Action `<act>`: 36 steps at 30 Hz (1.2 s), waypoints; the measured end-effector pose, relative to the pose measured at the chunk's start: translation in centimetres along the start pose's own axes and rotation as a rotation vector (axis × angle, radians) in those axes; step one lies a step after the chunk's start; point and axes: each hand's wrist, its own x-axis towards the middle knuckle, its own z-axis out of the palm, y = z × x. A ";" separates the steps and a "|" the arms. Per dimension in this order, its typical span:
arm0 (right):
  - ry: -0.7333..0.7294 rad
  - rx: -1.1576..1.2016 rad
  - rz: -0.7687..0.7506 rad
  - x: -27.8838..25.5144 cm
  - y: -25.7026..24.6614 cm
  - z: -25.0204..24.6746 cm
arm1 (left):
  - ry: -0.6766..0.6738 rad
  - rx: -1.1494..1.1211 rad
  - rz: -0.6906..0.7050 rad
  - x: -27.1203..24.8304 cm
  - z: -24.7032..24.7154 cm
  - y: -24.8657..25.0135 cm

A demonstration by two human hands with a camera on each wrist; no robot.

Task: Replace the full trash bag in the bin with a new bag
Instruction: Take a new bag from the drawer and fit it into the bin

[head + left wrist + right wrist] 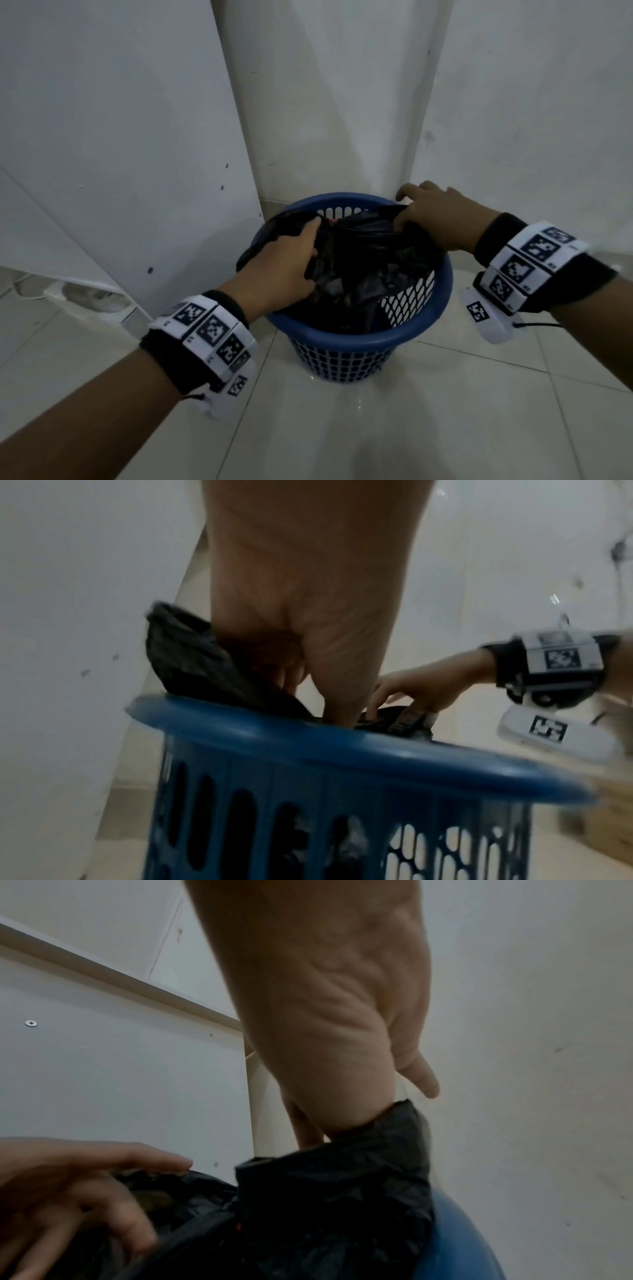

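A blue perforated plastic bin (356, 346) stands on the tiled floor in a corner. A black trash bag (359, 270) sits inside it, crumpled, its top edge pulled off the rim. My left hand (291, 260) grips a bunch of the bag's edge at the bin's left side, seen as black plastic (192, 658) above the rim (308, 739) in the left wrist view. My right hand (428, 216) pinches the bag's edge (346, 1172) at the far right side. The bag's contents are hidden.
A white cabinet panel (120, 137) stands close on the bin's left. White walls (513, 102) close off the back and right. Glossy white floor tiles (342, 428) lie in front of the bin.
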 end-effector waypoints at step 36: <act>0.315 0.452 -0.362 -9.8 -2.2 3.7 | 0.417 0.263 0.714 -8.9 0.4 -3.9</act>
